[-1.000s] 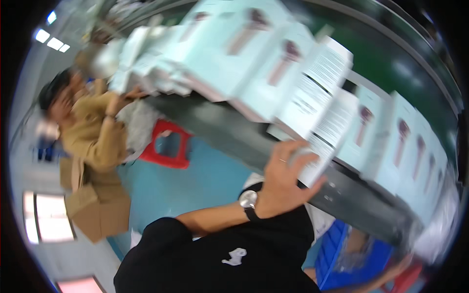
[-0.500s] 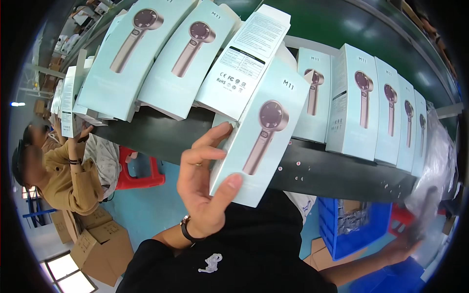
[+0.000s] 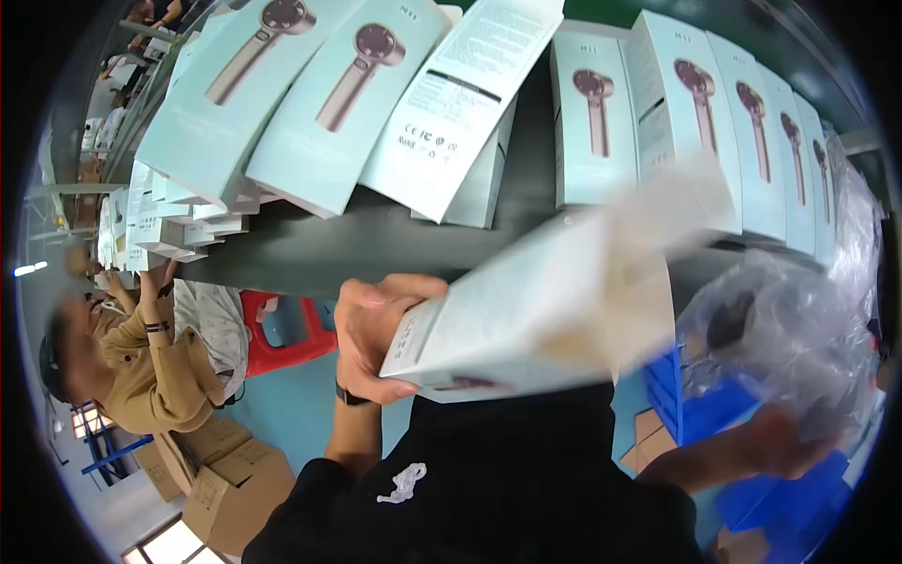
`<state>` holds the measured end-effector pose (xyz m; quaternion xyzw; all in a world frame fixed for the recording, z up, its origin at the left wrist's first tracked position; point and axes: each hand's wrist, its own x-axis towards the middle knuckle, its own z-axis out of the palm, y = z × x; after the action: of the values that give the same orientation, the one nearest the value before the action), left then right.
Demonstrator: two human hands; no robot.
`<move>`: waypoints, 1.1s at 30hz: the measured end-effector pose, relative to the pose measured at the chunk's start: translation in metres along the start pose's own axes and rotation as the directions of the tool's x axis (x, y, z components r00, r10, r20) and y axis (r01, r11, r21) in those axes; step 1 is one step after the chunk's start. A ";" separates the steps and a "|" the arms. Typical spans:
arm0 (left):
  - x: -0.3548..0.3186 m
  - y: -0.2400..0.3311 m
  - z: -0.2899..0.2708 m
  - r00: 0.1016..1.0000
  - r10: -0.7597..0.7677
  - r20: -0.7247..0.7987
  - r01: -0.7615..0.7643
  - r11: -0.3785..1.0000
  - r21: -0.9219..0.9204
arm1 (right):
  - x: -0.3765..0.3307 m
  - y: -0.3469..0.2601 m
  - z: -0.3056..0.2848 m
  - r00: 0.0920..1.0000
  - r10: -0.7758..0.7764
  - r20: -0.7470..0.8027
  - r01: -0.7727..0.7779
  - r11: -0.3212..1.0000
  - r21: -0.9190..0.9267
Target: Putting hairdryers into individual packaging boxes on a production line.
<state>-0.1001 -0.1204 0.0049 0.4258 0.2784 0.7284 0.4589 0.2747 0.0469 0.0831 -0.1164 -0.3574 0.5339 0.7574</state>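
Observation:
My left hand (image 3: 368,338) is closed around the lower end of a pale blue and white handheld-fan box (image 3: 503,315), with the thumb on the near side. The box lies tilted on its side in front of my chest. Its far end, pointing right, has flaps standing open, smeared by motion. At the right, my right hand (image 3: 785,442) grips a clear plastic bag (image 3: 789,329); its fingers are blurred. Something dark and round shows inside the bag, but I cannot make out exactly what it is.
Several fan boxes (image 3: 592,122) stand in a row along the dark bench (image 3: 376,240), with more boxes (image 3: 329,103) leaning at the left. A blue crate (image 3: 664,385) is below the bench. At left are a seated person (image 3: 155,376), a red stool (image 3: 282,343) and cardboard cartons (image 3: 240,493).
My left hand has tipped the box from near upright onto its side, its open end now to the right. My right hand has brought the plastic bag up and inward from the right.

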 end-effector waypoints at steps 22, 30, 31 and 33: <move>0.040 -0.007 0.045 0.929 -0.295 0.224 0.275 0.954 0.119 | 0.018 0.024 0.054 0.910 0.190 0.369 0.066 0.811 -0.582; 0.039 0.004 0.137 0.868 -0.492 -0.068 0.325 0.458 0.827 | 0.036 -0.001 0.046 0.645 0.175 0.744 0.183 0.910 -0.373; 0.035 0.000 0.142 0.886 -0.451 -0.110 0.326 0.435 0.839 | 0.042 0.009 0.053 0.599 0.155 0.786 0.198 0.922 -0.333; 0.021 -0.007 0.152 0.880 -0.328 -0.343 0.475 0.608 0.636 | 0.051 0.027 0.067 0.503 0.105 0.858 0.213 0.947 -0.242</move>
<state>0.0316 -0.0962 0.0807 0.4220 0.6657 0.4808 0.3841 0.2188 0.0893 0.1372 0.0562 -0.7704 0.4315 0.4659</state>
